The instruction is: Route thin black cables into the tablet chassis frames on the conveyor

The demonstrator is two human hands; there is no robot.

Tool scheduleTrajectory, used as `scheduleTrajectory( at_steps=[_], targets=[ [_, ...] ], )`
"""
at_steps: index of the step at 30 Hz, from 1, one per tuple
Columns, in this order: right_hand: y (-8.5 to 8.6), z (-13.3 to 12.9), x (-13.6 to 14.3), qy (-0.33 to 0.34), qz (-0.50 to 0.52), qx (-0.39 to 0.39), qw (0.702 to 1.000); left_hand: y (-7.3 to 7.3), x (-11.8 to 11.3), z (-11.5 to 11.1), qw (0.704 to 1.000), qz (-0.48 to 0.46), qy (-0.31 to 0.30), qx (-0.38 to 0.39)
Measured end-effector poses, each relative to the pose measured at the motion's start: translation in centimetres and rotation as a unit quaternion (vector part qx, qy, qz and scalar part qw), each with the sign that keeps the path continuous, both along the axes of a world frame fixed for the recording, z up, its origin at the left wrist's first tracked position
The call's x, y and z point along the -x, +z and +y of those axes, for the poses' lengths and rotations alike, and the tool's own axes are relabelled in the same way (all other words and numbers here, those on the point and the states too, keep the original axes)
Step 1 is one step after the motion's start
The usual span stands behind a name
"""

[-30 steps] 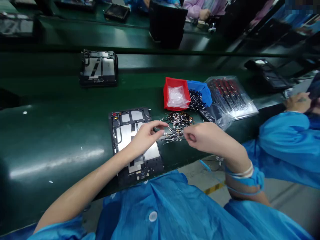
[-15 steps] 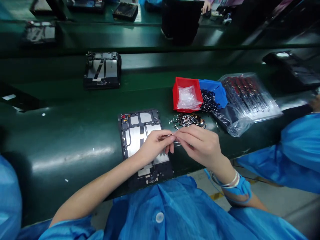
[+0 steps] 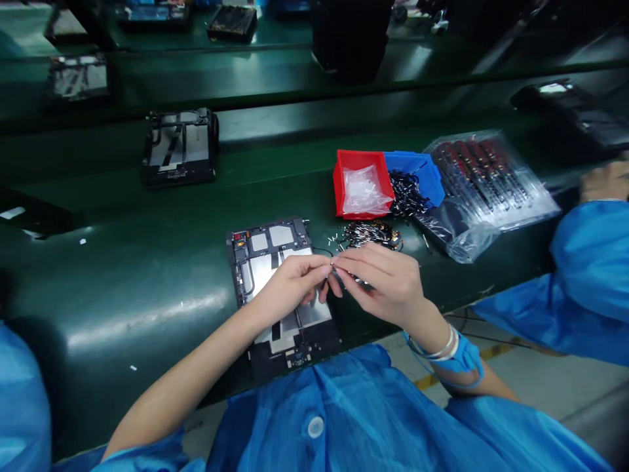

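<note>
My left hand [image 3: 297, 283] and my right hand [image 3: 381, 278] meet fingertip to fingertip, each closed in a pinch. Between them is a thin black cable [image 3: 323, 250], a loop of which shows above the left fingers; its pinched end is mostly hidden. Under my left hand lies an opened tablet-like device [image 3: 314, 314] with silver panels and a black frame, partly covered by that hand and forearm. Just beyond my right hand, a pile of small cables [image 3: 371, 235] with white and gold ends rests on the green bench.
Behind the pile stand a red bin [image 3: 339, 190] with clear plastic pieces and a blue bin [image 3: 432, 180] with black cables. Right of them lies a clear plastic tray of parts [image 3: 511, 196]. Another opened device [image 3: 179, 147] sits farther back. A co-worker's blue sleeve [image 3: 590, 262] is at right.
Both hands have shifted slightly left, still fingertip to fingertip. A loop of the black cable now shows above the left fingers. The device farther back appears farther left; the co-worker's hand shows more.
</note>
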State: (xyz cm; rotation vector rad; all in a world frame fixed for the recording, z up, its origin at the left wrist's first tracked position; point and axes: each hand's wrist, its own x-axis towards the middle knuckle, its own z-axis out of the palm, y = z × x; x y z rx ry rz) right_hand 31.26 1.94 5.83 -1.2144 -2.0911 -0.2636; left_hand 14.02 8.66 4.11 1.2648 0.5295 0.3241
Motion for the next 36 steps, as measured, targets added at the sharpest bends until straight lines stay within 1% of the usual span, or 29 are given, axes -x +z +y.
scheduleTrajectory(
  at_steps=[2,3,6,8,10,11,12,13,14,15,16,17,18,19,20,21,23,25,26,28,32,34,35,36],
  targets=[
    [-0.1,0.1,0.3,-0.009,0.018,0.009,1.0,0.2,-0.1,-0.1,0.998,0.025,0.016,-0.053],
    [0.0,0.1,0.5,-0.014,0.011,0.008,1.0,0.3,-0.1,-0.2,0.996,0.039,0.025,-0.082],
    [0.2,0.1,1.1,-0.036,-0.043,0.005,0.998,0.5,-0.1,-0.4,0.985,0.075,0.039,-0.152],
    [0.3,0.4,1.1,-0.053,-0.064,0.013,0.997,0.3,-0.1,-0.3,0.98,0.084,0.043,-0.172],
    [0.1,1.3,0.3,-0.081,-0.055,0.009,0.995,-0.1,-0.2,0.0,0.982,0.093,0.057,-0.156],
    [0.0,2.1,-0.5,-0.11,-0.04,0.0,0.993,-0.4,-0.2,0.2,0.984,0.099,0.071,-0.133],
    [-0.3,3.1,-1.6,-0.148,-0.022,-0.013,0.989,-0.5,-0.2,0.5,0.985,0.105,0.089,-0.105],
    [-0.5,4.1,-2.8,-0.2,-0.005,-0.023,0.979,-0.7,-0.2,0.7,0.985,0.109,0.111,-0.078],
    [-0.8,5.2,-4.1,-0.256,0.009,-0.02,0.966,-0.8,-0.2,0.9,0.983,0.112,0.133,-0.058],
    [-1.0,6.1,-5.2,-0.298,0.015,-0.002,0.955,-0.8,-0.2,1.1,0.981,0.111,0.153,-0.046],
    [-1.2,6.9,-6.0,-0.321,0.012,0.019,0.947,-0.7,-0.1,1.3,0.979,0.105,0.169,-0.041],
    [-1.3,7.3,-6.3,-0.329,0.008,0.029,0.944,-0.7,-0.1,1.4,0.978,0.095,0.18,-0.039],
    [-1.3,7.3,-6.2,-0.322,0.01,0.023,0.947,-0.6,0.0,1.5,0.979,0.083,0.185,-0.039],
    [-1.2,7.0,-5.7,-0.299,0.019,0.004,0.954,-0.6,0.0,1.5,0.98,0.07,0.185,-0.039],
    [-1.1,6.4,-4.7,-0.259,0.031,-0.02,0.965,-0.5,0.0,1.5,0.981,0.058,0.182,-0.037],
    [-1.0,5.7,-3.5,-0.198,0.045,-0.032,0.979,-0.4,0.1,1.5,0.982,0.047,0.178,-0.037],
    [-0.9,4.1,-0.9,-0.074,0.064,-0.019,0.995,-0.3,0.1,1.3,0.984,0.032,0.168,-0.042],
    [-1.0,3.0,1.2,-0.021,0.061,-0.006,0.998,-0.1,0.2,1.1,0.985,0.019,0.159,-0.063],
    [-1.2,2.7,1.9,-0.012,0.055,-0.004,0.998,0.0,0.2,0.9,0.984,0.014,0.158,-0.08],
    [-1.4,2.5,2.6,-0.014,0.042,-0.008,0.999,0.2,0.3,0.6,0.98,0.008,0.156,-0.121],
    [-1.4,2.6,2.5,-0.023,0.01,-0.023,0.999,0.3,0.4,0.3,0.971,0.016,0.152,-0.183],
    [-1.2,3.0,1.8,-0.024,-0.006,-0.033,0.999,0.2,0.4,0.5,0.974,0.018,0.152,-0.165],
    [-1.1,3.4,1.2,-0.038,-0.009,-0.04,0.998,0.1,0.4,0.6,0.978,0.017,0.153,-0.138],
    [-1.0,3.9,0.4,-0.067,-0.007,-0.049,0.997,0.1,0.4,0.7,0.982,0.013,0.153,-0.106]
  ],
)
